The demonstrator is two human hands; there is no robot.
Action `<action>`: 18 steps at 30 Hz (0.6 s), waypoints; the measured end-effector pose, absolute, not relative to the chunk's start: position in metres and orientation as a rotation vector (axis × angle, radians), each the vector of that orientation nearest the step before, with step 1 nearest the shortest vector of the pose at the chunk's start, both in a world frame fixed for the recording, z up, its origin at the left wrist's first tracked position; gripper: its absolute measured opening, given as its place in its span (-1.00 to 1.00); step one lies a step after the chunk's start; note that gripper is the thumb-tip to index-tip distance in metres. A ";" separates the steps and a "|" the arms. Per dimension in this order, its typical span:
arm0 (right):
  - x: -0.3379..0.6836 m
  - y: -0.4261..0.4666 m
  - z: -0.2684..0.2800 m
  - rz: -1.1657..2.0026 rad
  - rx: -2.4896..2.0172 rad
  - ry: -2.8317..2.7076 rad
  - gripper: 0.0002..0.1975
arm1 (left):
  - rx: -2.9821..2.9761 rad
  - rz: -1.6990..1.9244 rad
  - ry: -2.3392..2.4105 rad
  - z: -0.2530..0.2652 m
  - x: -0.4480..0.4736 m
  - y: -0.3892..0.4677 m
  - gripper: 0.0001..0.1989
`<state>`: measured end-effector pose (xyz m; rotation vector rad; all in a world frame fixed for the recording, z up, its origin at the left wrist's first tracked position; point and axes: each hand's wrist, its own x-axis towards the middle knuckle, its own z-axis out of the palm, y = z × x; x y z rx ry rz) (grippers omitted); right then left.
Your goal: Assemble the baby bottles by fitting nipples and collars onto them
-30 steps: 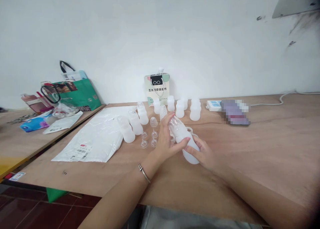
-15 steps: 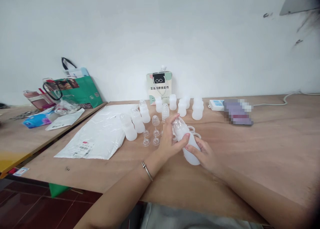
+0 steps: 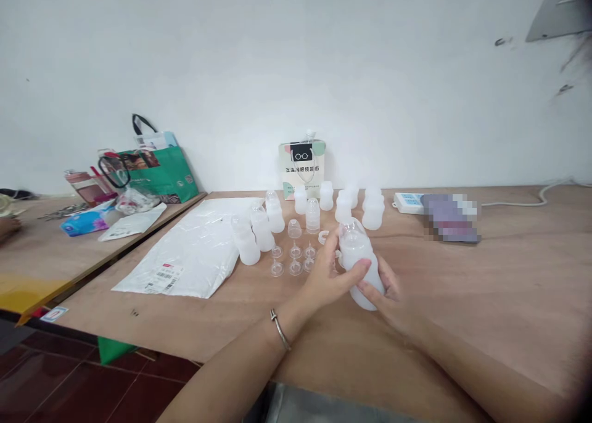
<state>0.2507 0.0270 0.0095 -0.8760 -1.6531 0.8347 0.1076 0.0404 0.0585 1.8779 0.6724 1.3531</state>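
A frosted white baby bottle with a clear cap on top is held between both hands, tilted slightly to the left. My left hand is wrapped around its upper left side, thumb across the front. Lower down, my right hand grips the bottle's right side. Just left of the hands stand clear nipples in short rows, with a clear cap behind them. White rings lie partly hidden behind my left hand. Several capped bottles stand to the left, and bottles without visible caps stand farther back.
A white plastic mailer lies flat on the wooden table at left. A paper bag leans against the wall. A power strip and a blurred-out purple object sit at right. A green bag stands on the left table.
The bottle has come more upright in my hands, and my left fingers have moved from its cap down to its upper side. The whole view has shifted slightly.
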 end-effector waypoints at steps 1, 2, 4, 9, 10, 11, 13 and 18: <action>0.252 0.028 0.010 0.789 -0.885 -1.677 -0.50 | 1.893 1.357 0.687 0.057 0.108 0.042 -0.53; 0.253 0.029 0.010 0.752 -0.898 -1.704 -0.51 | 1.903 1.359 0.695 0.055 0.108 0.042 -0.54; 0.254 0.031 0.015 0.708 -0.916 -1.751 -0.54 | 1.927 1.356 0.693 0.053 0.108 0.043 -0.54; 0.270 0.054 0.023 0.623 -1.054 -1.525 -0.57 | 2.005 1.412 0.742 0.054 0.107 0.042 -0.40; 0.278 0.063 0.023 0.580 -1.097 -1.422 -0.55 | 1.997 1.453 0.762 0.055 0.106 0.043 -0.43; 0.288 0.073 0.021 0.528 -1.125 -1.328 -0.53 | 1.982 1.493 0.786 0.056 0.104 0.044 -0.48; 0.311 0.094 0.015 0.436 -1.180 -1.205 -0.47 | 1.949 1.567 0.844 0.056 0.101 0.049 -0.59; 0.355 0.131 -0.002 0.370 -1.505 -1.140 -0.45 | 1.975 1.648 0.958 0.053 0.095 0.064 -0.71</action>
